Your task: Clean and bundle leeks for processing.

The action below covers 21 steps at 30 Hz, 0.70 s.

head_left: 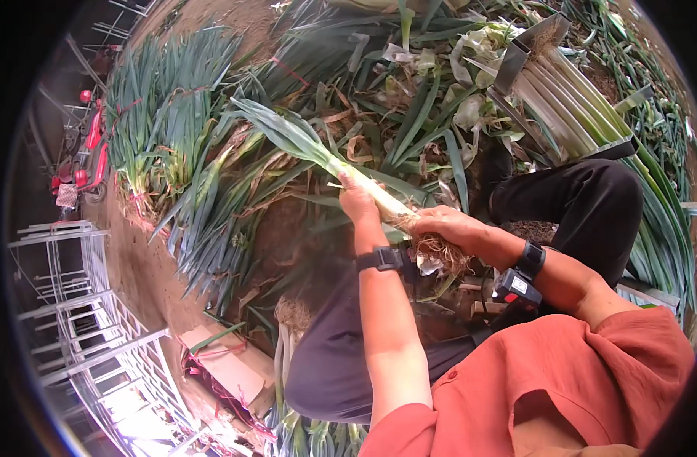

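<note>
A leek (381,199) with a white shaft, green leaves and shaggy roots slants across the space before me, leaves toward the far left. My left hand (359,199) is closed around its shaft, just below where the green begins. At the root end, my right hand (449,226) grips the base, with the roots (442,255) hanging beneath the fingers. Whether that hand also holds a small tool is hidden. Beyond both hands spreads a heap of peeled leaves and trimmings (409,122).
Tied leek bundles (169,114) stand at the far left. Stripped leeks (562,99) lie in a metal rack (512,68) at the far right. More leeks (291,316) are beside my left leg. White metal frames (81,305) and a cardboard piece (222,362) are at left.
</note>
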Each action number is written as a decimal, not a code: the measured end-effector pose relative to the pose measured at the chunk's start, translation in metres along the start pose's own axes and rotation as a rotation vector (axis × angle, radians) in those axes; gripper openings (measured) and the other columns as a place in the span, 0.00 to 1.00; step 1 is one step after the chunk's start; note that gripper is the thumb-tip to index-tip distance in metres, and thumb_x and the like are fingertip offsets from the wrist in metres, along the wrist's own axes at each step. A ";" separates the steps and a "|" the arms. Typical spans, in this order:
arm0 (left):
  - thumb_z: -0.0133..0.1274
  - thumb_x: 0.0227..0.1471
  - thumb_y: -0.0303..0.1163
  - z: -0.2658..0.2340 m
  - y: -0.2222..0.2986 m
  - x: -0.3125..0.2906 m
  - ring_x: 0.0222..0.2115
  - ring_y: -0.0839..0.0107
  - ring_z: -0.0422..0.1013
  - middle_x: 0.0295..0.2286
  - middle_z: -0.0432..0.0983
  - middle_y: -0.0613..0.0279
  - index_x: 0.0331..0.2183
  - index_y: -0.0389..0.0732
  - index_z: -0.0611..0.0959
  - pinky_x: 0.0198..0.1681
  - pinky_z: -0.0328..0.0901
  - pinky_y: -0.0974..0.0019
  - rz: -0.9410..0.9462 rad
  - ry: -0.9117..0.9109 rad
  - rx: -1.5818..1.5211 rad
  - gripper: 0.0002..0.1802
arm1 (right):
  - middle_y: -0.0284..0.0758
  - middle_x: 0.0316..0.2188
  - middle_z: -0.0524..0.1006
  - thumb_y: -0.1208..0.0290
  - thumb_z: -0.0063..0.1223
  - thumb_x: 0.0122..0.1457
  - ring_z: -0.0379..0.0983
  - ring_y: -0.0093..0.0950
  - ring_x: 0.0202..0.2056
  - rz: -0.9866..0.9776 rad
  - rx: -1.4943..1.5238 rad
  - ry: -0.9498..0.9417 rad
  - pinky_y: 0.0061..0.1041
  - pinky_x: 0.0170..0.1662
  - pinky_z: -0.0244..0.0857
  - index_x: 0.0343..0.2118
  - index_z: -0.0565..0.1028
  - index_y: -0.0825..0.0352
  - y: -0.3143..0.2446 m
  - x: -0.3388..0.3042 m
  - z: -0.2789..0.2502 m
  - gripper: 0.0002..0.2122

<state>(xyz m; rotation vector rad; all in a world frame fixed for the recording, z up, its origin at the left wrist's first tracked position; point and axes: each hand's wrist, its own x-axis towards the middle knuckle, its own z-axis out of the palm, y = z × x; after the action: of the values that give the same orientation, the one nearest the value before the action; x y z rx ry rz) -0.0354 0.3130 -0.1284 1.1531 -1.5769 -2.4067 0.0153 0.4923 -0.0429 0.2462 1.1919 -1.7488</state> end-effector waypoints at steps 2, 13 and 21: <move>0.40 0.54 0.53 0.012 -0.008 0.001 0.21 0.60 0.70 0.26 0.69 0.52 0.38 0.30 0.68 0.24 0.69 0.59 -0.035 0.052 -0.182 0.31 | 0.32 0.21 0.73 0.69 0.51 0.50 0.69 0.21 0.21 0.009 0.035 0.008 0.21 0.23 0.64 0.27 0.73 0.69 0.002 0.000 -0.012 0.08; 0.45 0.51 0.39 -0.021 -0.058 -0.005 0.35 0.62 0.72 0.38 0.71 0.51 0.46 0.36 0.67 0.37 0.71 0.61 -0.341 -0.601 0.047 0.23 | 0.37 0.25 0.76 0.67 0.49 0.53 0.74 0.26 0.23 0.028 0.536 -0.081 0.25 0.28 0.70 0.34 0.72 0.68 -0.013 0.008 -0.033 0.10; 0.45 0.52 0.32 0.008 -0.068 -0.056 0.40 0.61 0.69 0.43 0.69 0.54 0.52 0.37 0.64 0.41 0.67 0.63 -0.319 -0.499 -0.246 0.25 | 0.36 0.32 0.76 0.67 0.44 0.57 0.74 0.25 0.31 -0.198 0.542 -0.318 0.24 0.34 0.70 0.38 0.72 0.71 0.004 0.019 -0.069 0.12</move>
<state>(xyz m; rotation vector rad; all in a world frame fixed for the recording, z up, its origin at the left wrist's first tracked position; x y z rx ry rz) 0.0239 0.3748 -0.1506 0.8542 -1.1977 -3.1833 -0.0142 0.5364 -0.0916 0.1618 0.5123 -2.1694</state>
